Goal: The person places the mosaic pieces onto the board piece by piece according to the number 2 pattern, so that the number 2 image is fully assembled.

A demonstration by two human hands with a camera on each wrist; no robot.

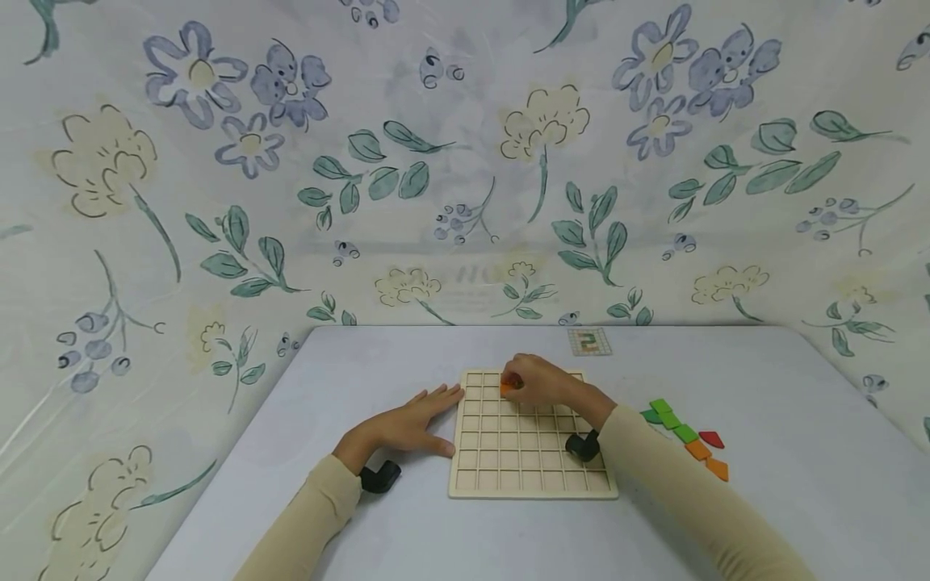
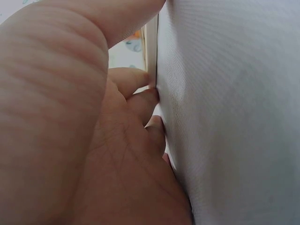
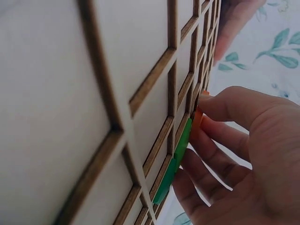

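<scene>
A pale wooden grid board (image 1: 508, 460) lies on the white table. At its far edge, my right hand (image 1: 541, 379) pinches an orange tile (image 3: 198, 117) between thumb and fingers, against the board's cells. Under the same hand, a light green tile (image 3: 183, 140) and a dark green tile (image 3: 164, 183) sit on the grid, mostly hidden in the head view. My left hand (image 1: 407, 424) rests with fingers spread along the board's left edge. In the left wrist view its fingertips (image 2: 152, 96) meet the table beside the board's side and hold nothing.
Right of the board lie several loose tiles: green ones (image 1: 686, 434), orange ones (image 1: 697, 449) and a red one (image 1: 712, 439). A small pattern card (image 1: 589, 341) lies behind the board. Flowered cloth (image 1: 465, 202) hangs behind the table.
</scene>
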